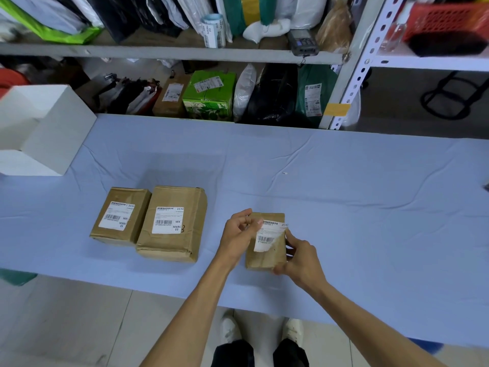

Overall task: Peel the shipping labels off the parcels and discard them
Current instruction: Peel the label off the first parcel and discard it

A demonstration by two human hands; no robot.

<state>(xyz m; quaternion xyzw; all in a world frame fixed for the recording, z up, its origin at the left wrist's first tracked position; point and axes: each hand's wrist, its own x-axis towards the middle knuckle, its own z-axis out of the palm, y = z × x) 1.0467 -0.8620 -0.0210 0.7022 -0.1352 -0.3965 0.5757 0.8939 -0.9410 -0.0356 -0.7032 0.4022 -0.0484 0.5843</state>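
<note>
Three brown paper parcels lie on the blue table. The small parcel (264,258) stands nearest me. My right hand (299,258) grips its right side and lower corner. My left hand (238,234) pinches the upper left edge of its white shipping label (268,235), whose lower right part is lifted off the paper. To the left lie a medium parcel (172,242) and a smaller one (119,234), side by side and touching, each with a flat white barcode label on top.
An open white box (53,128) sits at the table's far left corner. Behind the blue table (344,194), metal shelves (185,51) hold bags, a green carton (209,96) and more parcels. My shoes show under the table's near edge.
</note>
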